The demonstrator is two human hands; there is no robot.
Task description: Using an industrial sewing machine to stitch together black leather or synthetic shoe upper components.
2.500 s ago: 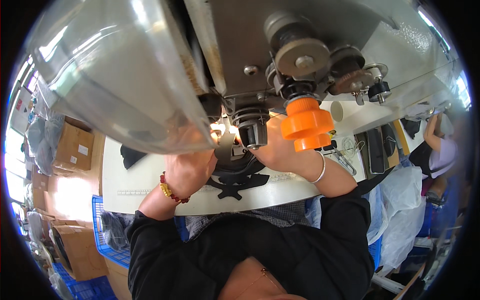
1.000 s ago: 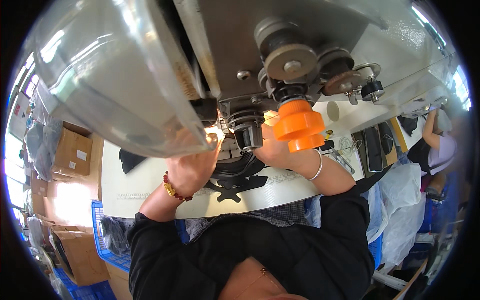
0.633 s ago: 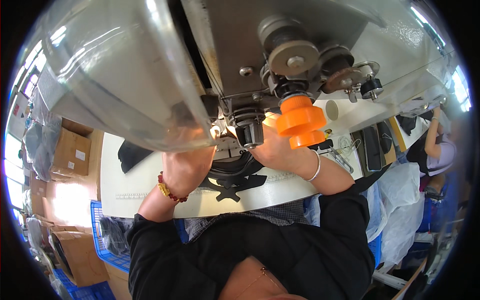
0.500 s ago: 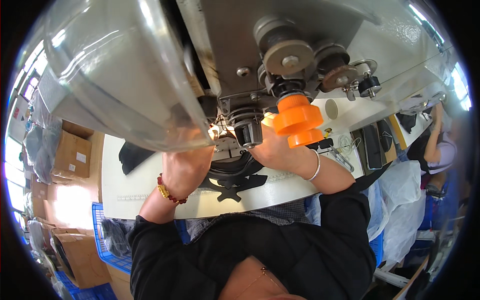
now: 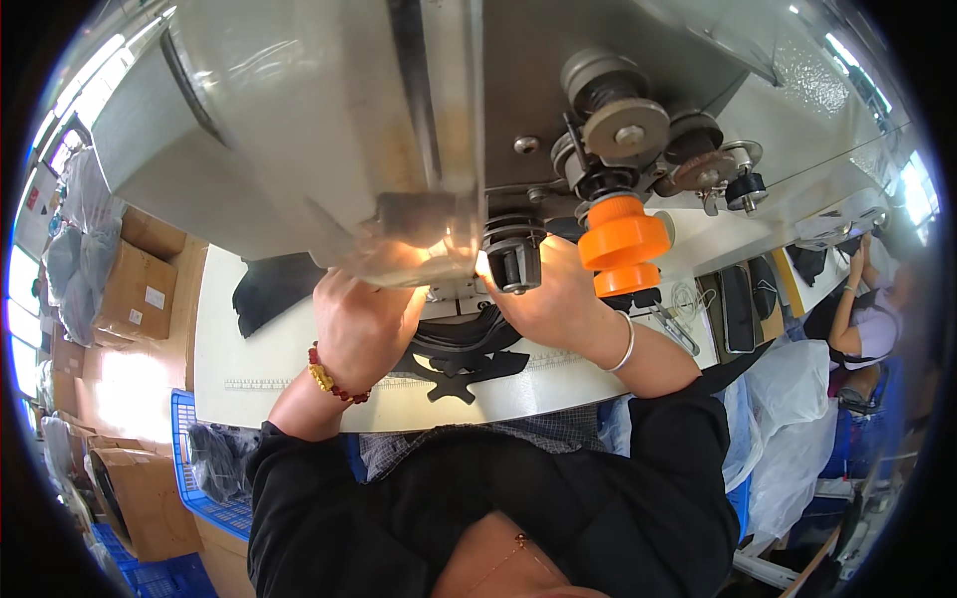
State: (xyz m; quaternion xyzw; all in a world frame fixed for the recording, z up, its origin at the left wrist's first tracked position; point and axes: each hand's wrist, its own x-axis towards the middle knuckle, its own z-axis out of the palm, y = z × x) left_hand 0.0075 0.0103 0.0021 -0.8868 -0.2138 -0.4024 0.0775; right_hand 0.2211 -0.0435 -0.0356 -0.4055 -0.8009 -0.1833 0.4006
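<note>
A sewing machine head (image 5: 598,60) with orange knobs (image 5: 623,239) hangs over the white table. My left hand (image 5: 364,324), with a red bead bracelet at its wrist, is closed at the left of the lit needle area. Its fingertips disappear beneath the clear guard (image 5: 299,149). My right hand (image 5: 553,299), wearing a silver bangle, is closed on the other side, its fingertips behind the dark round machine part (image 5: 513,254). Whatever the fingers hold is hidden. Between my hands lie curved black fabric pieces (image 5: 464,339), and a black forked piece (image 5: 454,384) is nearest me.
Another black piece (image 5: 274,289) lies at the table's left. Scissors (image 5: 678,329) rest right of my right wrist. A ruler strip (image 5: 269,384) runs along the table. A blue basket (image 5: 184,439) stands at left, plastic bags (image 5: 788,399) at right. Another person (image 5: 867,319) sits far right.
The view has shifted, so the machine head and guard appear farther right. My left hand shows slightly higher and more left; both hands stay by the needle area.
</note>
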